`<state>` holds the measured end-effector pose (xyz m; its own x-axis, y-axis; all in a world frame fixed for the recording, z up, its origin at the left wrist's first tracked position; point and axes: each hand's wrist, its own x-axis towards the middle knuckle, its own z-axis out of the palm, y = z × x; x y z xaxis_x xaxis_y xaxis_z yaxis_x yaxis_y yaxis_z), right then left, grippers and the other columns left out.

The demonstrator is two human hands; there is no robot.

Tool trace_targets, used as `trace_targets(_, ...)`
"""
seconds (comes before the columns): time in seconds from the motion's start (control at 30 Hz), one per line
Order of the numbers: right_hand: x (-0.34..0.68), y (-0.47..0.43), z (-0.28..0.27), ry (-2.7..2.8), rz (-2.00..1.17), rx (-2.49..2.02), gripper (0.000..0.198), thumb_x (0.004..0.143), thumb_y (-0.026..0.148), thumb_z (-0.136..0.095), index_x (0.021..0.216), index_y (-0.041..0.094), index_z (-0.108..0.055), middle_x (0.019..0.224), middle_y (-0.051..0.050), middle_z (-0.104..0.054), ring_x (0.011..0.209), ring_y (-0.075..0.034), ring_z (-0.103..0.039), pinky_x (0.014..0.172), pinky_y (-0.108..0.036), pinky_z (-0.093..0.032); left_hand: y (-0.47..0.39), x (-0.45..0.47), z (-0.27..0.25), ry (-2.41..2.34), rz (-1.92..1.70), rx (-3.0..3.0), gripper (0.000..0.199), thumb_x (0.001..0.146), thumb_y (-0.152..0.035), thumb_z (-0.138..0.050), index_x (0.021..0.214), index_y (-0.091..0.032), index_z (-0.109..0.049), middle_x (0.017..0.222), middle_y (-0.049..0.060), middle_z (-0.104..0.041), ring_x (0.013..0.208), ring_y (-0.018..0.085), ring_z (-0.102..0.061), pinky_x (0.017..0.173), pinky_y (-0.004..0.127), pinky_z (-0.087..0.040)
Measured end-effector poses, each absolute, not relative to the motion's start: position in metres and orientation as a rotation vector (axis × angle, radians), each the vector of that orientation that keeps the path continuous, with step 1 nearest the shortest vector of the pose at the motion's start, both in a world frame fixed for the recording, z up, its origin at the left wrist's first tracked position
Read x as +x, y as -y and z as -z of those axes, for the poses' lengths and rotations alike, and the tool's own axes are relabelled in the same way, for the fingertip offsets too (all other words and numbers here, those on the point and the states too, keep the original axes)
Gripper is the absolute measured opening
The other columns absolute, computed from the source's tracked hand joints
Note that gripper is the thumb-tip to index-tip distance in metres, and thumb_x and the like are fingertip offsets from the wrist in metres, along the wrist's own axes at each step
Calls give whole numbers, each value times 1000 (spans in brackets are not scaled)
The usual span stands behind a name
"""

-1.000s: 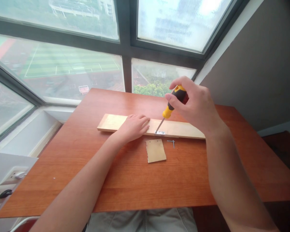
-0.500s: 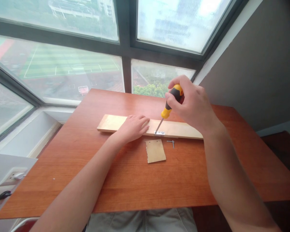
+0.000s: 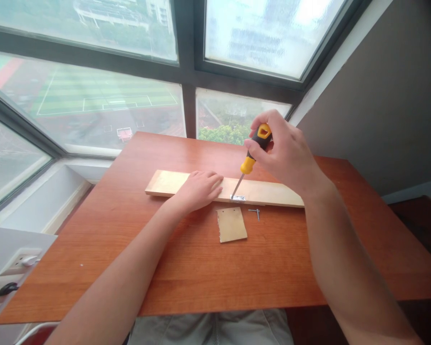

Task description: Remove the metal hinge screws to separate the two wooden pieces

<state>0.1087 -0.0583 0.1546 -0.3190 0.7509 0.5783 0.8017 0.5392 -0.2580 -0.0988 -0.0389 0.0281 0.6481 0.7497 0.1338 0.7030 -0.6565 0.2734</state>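
Note:
A long pale wooden board (image 3: 262,190) lies across the table. My left hand (image 3: 203,188) rests on it, fingers stretched out over the top and front edge. A yellow and black screwdriver (image 3: 255,148) is gripped by my right hand (image 3: 285,151), with thumb and fingers round the handle. Its shaft slants down to the left end of a small silver metal plate (image 3: 239,198) on the board's front edge. Whatever sits under the tip is too small to make out. In front of the board lie a small square of thin board (image 3: 232,225) and some loose screws (image 3: 256,213).
The reddish-brown wooden table (image 3: 187,273) stands against dark window frames (image 3: 189,110). Wall sockets (image 3: 7,287) with plugs are at the lower left. A grey wall (image 3: 380,105) rises on the right.
The screwdriver handle has turned in my right hand, so the hole in its yellow end now shows. The tip stays at the metal plate, and my left hand keeps its place.

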Motion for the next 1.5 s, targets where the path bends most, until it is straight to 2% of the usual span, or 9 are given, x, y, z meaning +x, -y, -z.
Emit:
trace_targets(0.37,111,62,-159,2125,-87,-1194,41,73,10,-49,111,25,-52,105,-4,-64,86,-18,-59,71,-34,-50,38,-99,-28,-1188,-344,2680,30,97,-34,-37,117,-23,-56,116,7,-64,108,25,-58,90,38,-39)
trace_targets(0.5,110,63,-162,2140,-122,-1194,26,76,12,-49,98,24,-56,90,-2,-64,79,-18,-60,70,-34,-49,39,-99,-28,-1194,-333,2674,30,97,-35,-37,117,-23,-57,116,8,-64,109,25,-58,90,38,-40)
trace_targets(0.6,110,60,-161,2098,-8,-1252,5,83,27,-58,85,24,-55,76,0,-62,68,-17,-57,66,-34,-47,39,-99,-28,-1189,-343,2677,30,97,-35,-37,117,-23,-56,116,8,-63,110,25,-58,91,38,-40)
trace_targets(0.67,109,57,-160,2066,60,-1284,12,84,34,-61,83,24,-54,73,0,-62,66,-17,-58,67,-35,-47,39,-99,-28,-1185,-350,2676,30,97,-35,-38,117,-23,-56,116,8,-63,109,24,-58,91,38,-40)
trace_targets(0.77,107,55,-157,2034,71,-1276,10,83,25,-59,91,26,-53,82,0,-66,72,-18,-61,72,-36,-48,39,-99,-28,-1185,-345,2672,29,97,-34,-38,117,-23,-56,115,8,-64,109,24,-58,91,38,-40)
trace_targets(0.87,106,55,-157,2029,64,-1286,21,81,19,-56,100,27,-51,87,0,-66,76,-20,-62,73,-37,-48,39,-98,-29,-1189,-333,2670,29,97,-35,-38,116,-23,-56,115,8,-64,109,24,-58,91,38,-40)
trace_targets(1.1,106,59,-160,2031,261,-1461,20,80,28,-60,98,26,-53,62,1,-52,55,-19,-49,58,-36,-40,40,-98,-28,-1195,-355,2673,30,97,-35,-38,116,-22,-57,115,8,-64,107,25,-58,90,38,-40)
trace_targets(1.33,114,66,-172,2210,-42,-1350,22,79,15,-51,98,25,-53,88,0,-60,68,-15,-55,64,-32,-45,40,-97,-31,-1212,-341,2672,30,97,-38,-38,114,-23,-58,109,7,-65,102,24,-60,86,37,-40)
trace_targets(1.5,111,64,-168,2167,72,-1358,14,83,32,-61,91,24,-54,79,0,-59,67,-16,-53,63,-33,-43,40,-98,-32,-1185,-341,2668,39,95,-51,-42,115,-22,-58,113,9,-64,102,27,-59,87,38,-40)
